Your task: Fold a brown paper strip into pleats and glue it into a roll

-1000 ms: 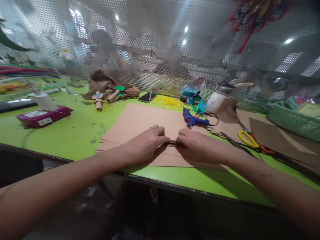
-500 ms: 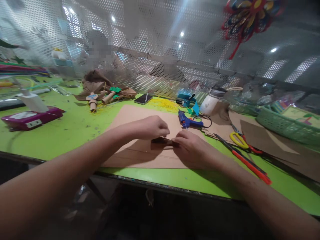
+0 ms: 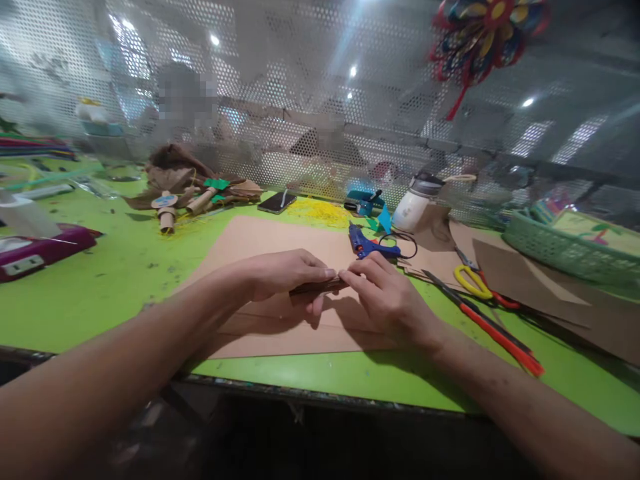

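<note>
A narrow strip of folded dark brown paper [image 3: 314,288] is held just above a large tan sheet of card [image 3: 280,343]. My left hand [image 3: 287,275] is closed on it, thumb on top and fingertips showing beneath. At the strip's right end, my right hand [image 3: 383,290] pinches it between thumb and fingers. The two thumbs nearly meet. Just behind my right hand lies a blue glue gun [image 3: 373,245] with its black cord looped.
Right of my hands lie a red-and-black pen-like tool [image 3: 493,330], yellow-handled scissors [image 3: 473,281], brown paper sheets [image 3: 530,277] and a green basket [image 3: 560,250]. Behind are a phone [image 3: 277,202], yellow shreds [image 3: 320,212] and a white bottle [image 3: 416,203]. A purple power strip [image 3: 47,250] sits left.
My left hand has gone from hovering over the brown strip to gripping it, and the strip is lifted off the card. The view has shifted slightly.
</note>
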The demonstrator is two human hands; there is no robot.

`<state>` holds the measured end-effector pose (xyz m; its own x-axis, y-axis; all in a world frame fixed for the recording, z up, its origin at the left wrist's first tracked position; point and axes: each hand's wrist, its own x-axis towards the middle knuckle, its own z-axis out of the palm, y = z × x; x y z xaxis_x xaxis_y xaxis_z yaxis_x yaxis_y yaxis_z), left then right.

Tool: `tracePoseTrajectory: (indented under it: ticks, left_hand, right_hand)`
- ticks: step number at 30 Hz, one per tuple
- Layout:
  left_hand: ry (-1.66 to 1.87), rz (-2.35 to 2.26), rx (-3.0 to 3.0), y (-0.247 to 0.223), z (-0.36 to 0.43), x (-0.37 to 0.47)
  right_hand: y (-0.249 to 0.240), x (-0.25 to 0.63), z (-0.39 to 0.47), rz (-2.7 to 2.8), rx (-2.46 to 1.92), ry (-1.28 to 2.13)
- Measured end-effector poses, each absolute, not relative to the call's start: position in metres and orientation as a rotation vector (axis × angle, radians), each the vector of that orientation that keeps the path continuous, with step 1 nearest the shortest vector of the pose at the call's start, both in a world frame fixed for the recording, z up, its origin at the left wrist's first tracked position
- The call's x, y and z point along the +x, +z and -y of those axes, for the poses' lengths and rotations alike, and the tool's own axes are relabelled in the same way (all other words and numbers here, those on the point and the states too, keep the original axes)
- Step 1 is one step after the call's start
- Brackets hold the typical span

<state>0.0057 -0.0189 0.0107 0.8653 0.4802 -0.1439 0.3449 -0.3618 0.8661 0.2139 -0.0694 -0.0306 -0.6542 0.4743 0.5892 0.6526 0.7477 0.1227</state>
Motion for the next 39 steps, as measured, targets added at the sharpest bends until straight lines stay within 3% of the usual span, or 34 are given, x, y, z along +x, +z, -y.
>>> tracePoseTrajectory:
  ticks: [5, 15, 21, 30, 39]
  left_hand:
    - [0.203, -0.698, 1.993, 0.004, 0.014, 0.006]
    - [0.296, -0.751, 2.038, 0.007, 0.018, 0.01]
    - [0.307, -0.781, 1.973, 0.004, 0.023, 0.017]
    - [0.37, -0.85, 2.197, 0.0, 0.027, 0.024]
    - [0.684, -0.822, 2.895, -0.009, 0.032, 0.023]
  right_hand:
    - [-0.031, 0.211, 0.069, 2.338, -0.856, -0.346]
    - [-0.021, 0.216, 0.066, 1.874, -1.178, 0.571]
    - [-0.027, 0.211, 0.066, 1.724, -1.262, 0.869]
    - [-0.022, 0.221, 0.062, 1.646, -1.192, 1.049]
    - [-0.01, 0.221, 0.068, 1.995, -1.112, 0.791]
